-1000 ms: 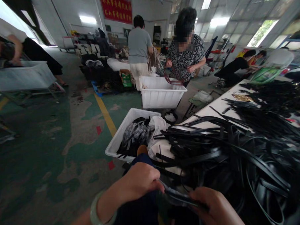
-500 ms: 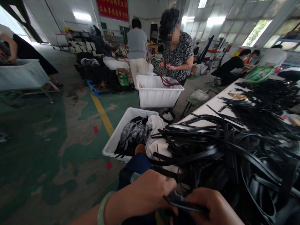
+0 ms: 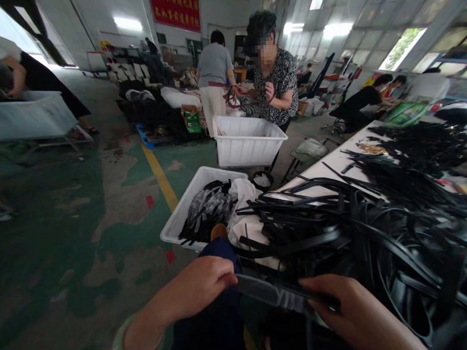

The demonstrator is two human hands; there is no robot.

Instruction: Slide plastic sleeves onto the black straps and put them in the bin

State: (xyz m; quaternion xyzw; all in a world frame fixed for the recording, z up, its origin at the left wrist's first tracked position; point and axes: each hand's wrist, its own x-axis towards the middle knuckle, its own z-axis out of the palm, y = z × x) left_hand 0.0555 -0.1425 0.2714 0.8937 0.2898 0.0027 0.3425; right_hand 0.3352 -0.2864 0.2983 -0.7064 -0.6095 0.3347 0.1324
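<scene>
Low in the view, my left hand [image 3: 201,284] pinches one end of a clear plastic sleeve [image 3: 267,293]. It stretches across to my right hand [image 3: 342,304], whose fingers are closed round a dark strap [image 3: 326,298] and the sleeve's other end. How far the strap lies inside the plastic is hard to make out. A large heap of black straps [image 3: 356,236] lies on the table just beyond my right hand. Past my knee, a white bin [image 3: 174,226] holds black straps, several wrapped in clear plastic.
A white cloth [image 3: 242,192] hangs at the bin's edge beside the table [image 3: 314,163]. Farther off, a co-worker [image 3: 281,72] stands behind a white tub [image 3: 250,146], with another person [image 3: 215,67] nearby. A stool [image 3: 308,153] stands beside the table.
My hands have moved apart, my left going left and up, and the clear sleeve now stretches between them. Behind the tub, the co-worker's hands and the reddish straps have moved up toward the other person.
</scene>
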